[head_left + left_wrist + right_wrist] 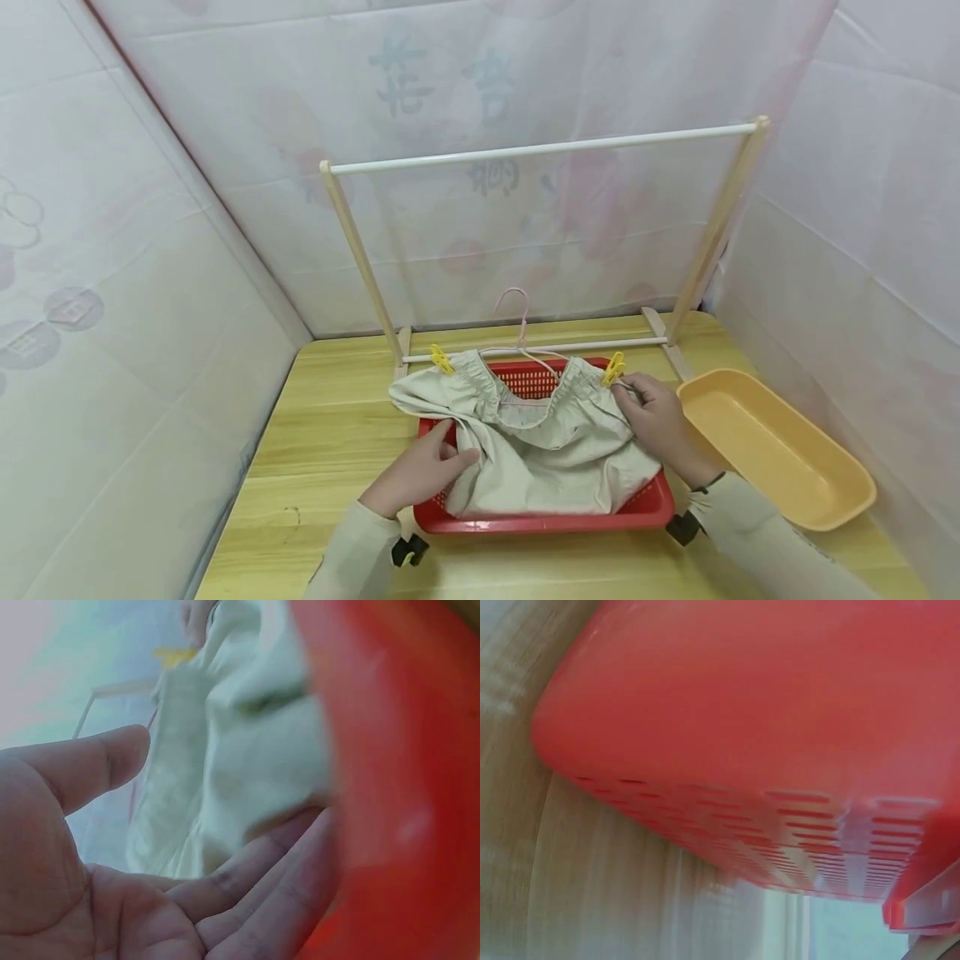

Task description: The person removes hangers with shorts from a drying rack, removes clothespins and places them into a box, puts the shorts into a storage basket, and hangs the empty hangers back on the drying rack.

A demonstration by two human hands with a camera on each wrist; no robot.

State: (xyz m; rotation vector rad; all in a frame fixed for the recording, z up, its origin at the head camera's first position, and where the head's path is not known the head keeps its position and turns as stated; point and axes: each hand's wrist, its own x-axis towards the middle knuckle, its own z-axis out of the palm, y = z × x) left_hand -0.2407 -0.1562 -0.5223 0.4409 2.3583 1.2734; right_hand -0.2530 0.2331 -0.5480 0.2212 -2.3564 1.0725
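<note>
A pale beige garment with a gathered elastic waistband (536,454) lies in and over a red perforated basket (543,525). Two yellow clothespins (614,368) sit at either side of its waistband, by a pink hanger (522,321) whose hook stands up behind. My right hand (660,417) pinches the garment's edge just below the right clothespin. On the near left, my left hand (423,471) touches the cloth, its thumb apart from the fingers. The left wrist view shows the fingertips (300,855) against the fabric. Only the basket's side (742,712) fills most of the right wrist view.
Behind the basket stands a wooden rack with a white top rail (540,150) and a lower rail. To the right lies a shallow orange-yellow tray (780,442). Everything stands on a wood-grain table (300,467), with pale printed cloth walls on three sides.
</note>
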